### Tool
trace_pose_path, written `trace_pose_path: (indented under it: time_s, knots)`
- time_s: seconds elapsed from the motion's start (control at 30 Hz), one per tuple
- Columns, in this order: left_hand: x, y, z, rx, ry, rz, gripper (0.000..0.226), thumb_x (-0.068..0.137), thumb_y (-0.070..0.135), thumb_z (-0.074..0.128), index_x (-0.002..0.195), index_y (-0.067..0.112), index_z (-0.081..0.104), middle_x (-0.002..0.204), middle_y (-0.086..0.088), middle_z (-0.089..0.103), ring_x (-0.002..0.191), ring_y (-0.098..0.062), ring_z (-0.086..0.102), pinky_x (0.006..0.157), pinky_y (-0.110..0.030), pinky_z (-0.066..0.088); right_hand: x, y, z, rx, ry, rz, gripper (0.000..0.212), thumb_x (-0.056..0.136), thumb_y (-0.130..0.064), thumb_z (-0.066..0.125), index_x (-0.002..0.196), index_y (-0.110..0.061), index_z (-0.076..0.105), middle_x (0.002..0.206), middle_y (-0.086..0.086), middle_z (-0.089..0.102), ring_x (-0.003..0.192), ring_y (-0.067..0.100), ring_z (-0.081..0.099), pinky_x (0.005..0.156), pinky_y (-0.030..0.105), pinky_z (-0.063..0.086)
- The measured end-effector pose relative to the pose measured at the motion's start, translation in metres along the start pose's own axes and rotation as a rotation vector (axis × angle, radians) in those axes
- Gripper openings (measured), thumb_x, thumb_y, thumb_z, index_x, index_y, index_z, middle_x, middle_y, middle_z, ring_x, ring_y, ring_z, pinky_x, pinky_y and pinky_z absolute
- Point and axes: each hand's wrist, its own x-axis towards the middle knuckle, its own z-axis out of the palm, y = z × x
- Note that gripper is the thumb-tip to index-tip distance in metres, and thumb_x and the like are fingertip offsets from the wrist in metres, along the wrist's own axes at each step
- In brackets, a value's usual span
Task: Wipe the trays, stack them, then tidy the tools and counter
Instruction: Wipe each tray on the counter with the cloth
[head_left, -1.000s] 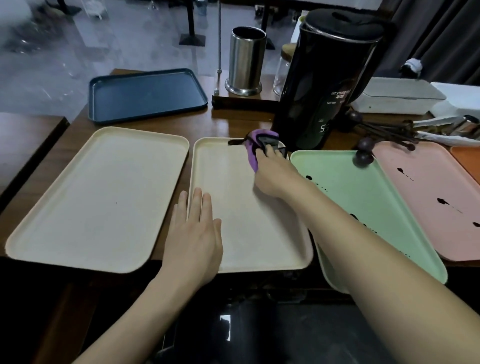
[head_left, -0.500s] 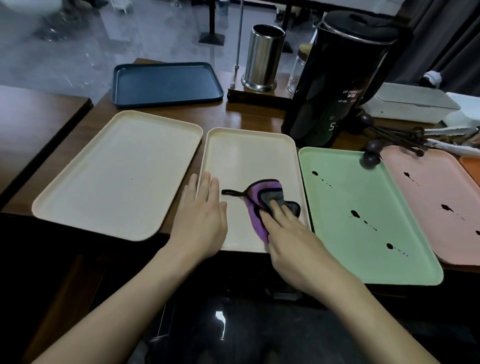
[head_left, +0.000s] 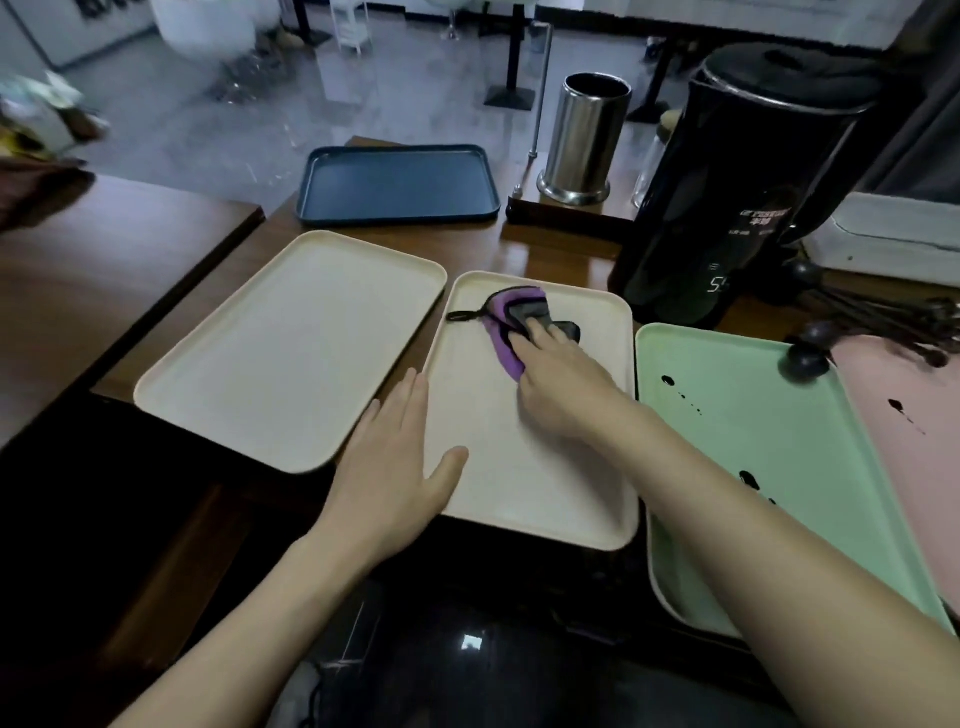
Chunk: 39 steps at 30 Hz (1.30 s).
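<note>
Wooden counter packed edge to edge: a person's right hand presses flat fingers on a purple-and-grey cloth at the far end of a narrow cream plastic tray, left hand spread flat on its near-left rim; a stained mint-green tray lies just beside.

We find the middle tray and the green tray to be smooth, matt plastic; the green one bears dark wet-looking spots. The cloth is soft purple and grey fabric. The table is glossy varnished wood. The canister is brushed metal, and the urn is glossy black.
</note>
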Motion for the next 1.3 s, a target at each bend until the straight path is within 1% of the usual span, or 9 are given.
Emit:
trace_pose_path:
  time_s: [0.23, 0.43, 0.57, 0.7, 0.83, 1.0, 1.13, 1.23, 1.3]
  knots:
    - [-0.002, -0.001, 0.002, 0.007, 0.012, 0.011, 0.091, 0.093, 0.06, 0.036, 0.164, 0.014, 0.004, 0.172, -0.001, 0.004, 0.156, -0.006, -0.002, 0.126, -0.028, 0.0, 0.08, -0.031, 0.001, -0.038, 0.058, -0.026, 0.049, 0.098, -0.016, 0.037, 0.147, -0.012, 0.039, 0.151, 0.013, 0.036, 0.136, 0.038, 0.035, 0.113, 0.046, 0.031]
    - [-0.002, -0.001, 0.002, -0.001, 0.036, 0.027, 0.087, 0.094, 0.058, 0.032, 0.164, 0.013, 0.006, 0.171, -0.002, 0.006, 0.156, -0.009, 0.001, 0.124, -0.024, -0.004, 0.044, -0.043, 0.011, -0.116, 0.015, -0.162, 0.049, 0.092, -0.018, 0.039, 0.14, -0.012, 0.046, 0.149, 0.012, 0.038, 0.132, 0.036, 0.038, 0.112, 0.044, 0.034]
    - [0.002, -0.002, 0.004, 0.011, 0.073, 0.047, 0.084, 0.092, 0.056, 0.033, 0.162, 0.012, 0.016, 0.168, -0.004, 0.023, 0.154, -0.014, 0.018, 0.126, -0.034, 0.013, -0.015, -0.052, 0.021, -0.13, -0.051, -0.365, 0.075, 0.076, -0.033, 0.017, 0.139, -0.01, 0.051, 0.148, 0.013, 0.043, 0.129, 0.036, 0.041, 0.111, 0.044, 0.035]
    - [0.001, -0.001, 0.001, -0.036, 0.042, 0.051, 0.087, 0.091, 0.058, 0.036, 0.163, 0.015, 0.01, 0.169, -0.003, 0.017, 0.155, -0.012, 0.014, 0.126, -0.039, 0.017, -0.013, -0.047, 0.02, -0.059, -0.074, -0.327, 0.074, 0.079, -0.033, 0.018, 0.148, -0.021, 0.042, 0.157, 0.001, 0.033, 0.138, 0.026, 0.033, 0.111, 0.044, 0.036]
    - [-0.011, 0.001, -0.004, 0.001, -0.007, 0.034, 0.097, 0.089, 0.069, 0.027, 0.163, 0.016, -0.006, 0.172, -0.003, -0.002, 0.156, -0.007, -0.007, 0.123, -0.024, -0.008, 0.018, -0.041, 0.009, -0.084, -0.025, -0.243, 0.057, 0.096, -0.016, 0.035, 0.153, -0.018, 0.033, 0.162, 0.004, 0.024, 0.144, 0.027, 0.026, 0.115, 0.043, 0.03]
    - [-0.033, -0.005, -0.009, -0.015, -0.064, -0.003, 0.134, 0.065, 0.102, 0.03, 0.163, 0.02, -0.01, 0.17, 0.004, -0.01, 0.155, -0.005, -0.011, 0.127, -0.03, -0.003, 0.027, -0.043, 0.011, -0.095, -0.005, -0.219, 0.056, 0.095, -0.012, 0.039, 0.151, -0.017, 0.036, 0.161, 0.006, 0.026, 0.142, 0.031, 0.028, 0.113, 0.043, 0.032]
    - [-0.029, -0.006, -0.005, 0.032, -0.032, 0.01, 0.14, 0.061, 0.104, 0.03, 0.163, 0.014, 0.0, 0.172, -0.003, 0.002, 0.157, -0.011, -0.001, 0.128, -0.034, 0.003, -0.005, -0.05, 0.018, -0.13, -0.06, -0.324, 0.06, 0.087, -0.023, 0.033, 0.145, -0.02, 0.046, 0.157, 0.007, 0.035, 0.137, 0.033, 0.035, 0.111, 0.046, 0.035]
    - [-0.025, -0.006, -0.004, -0.052, 0.042, 0.018, 0.132, 0.061, 0.101, 0.05, 0.16, 0.016, 0.023, 0.163, -0.004, 0.032, 0.151, -0.016, 0.028, 0.123, -0.038, 0.025, -0.044, -0.056, 0.03, -0.14, -0.132, -0.479, 0.07, 0.076, -0.039, 0.023, 0.136, -0.023, 0.057, 0.144, 0.005, 0.05, 0.129, 0.033, 0.044, 0.106, 0.048, 0.039]
    - [-0.026, -0.003, -0.006, -0.108, 0.047, -0.015, 0.132, 0.059, 0.098, 0.057, 0.16, 0.02, 0.023, 0.164, -0.004, 0.031, 0.149, -0.017, 0.03, 0.121, -0.038, 0.027, -0.061, -0.055, 0.03, -0.109, -0.151, -0.535, 0.067, 0.081, -0.038, 0.024, 0.137, -0.026, 0.057, 0.144, -0.001, 0.05, 0.13, 0.028, 0.043, 0.106, 0.044, 0.039]
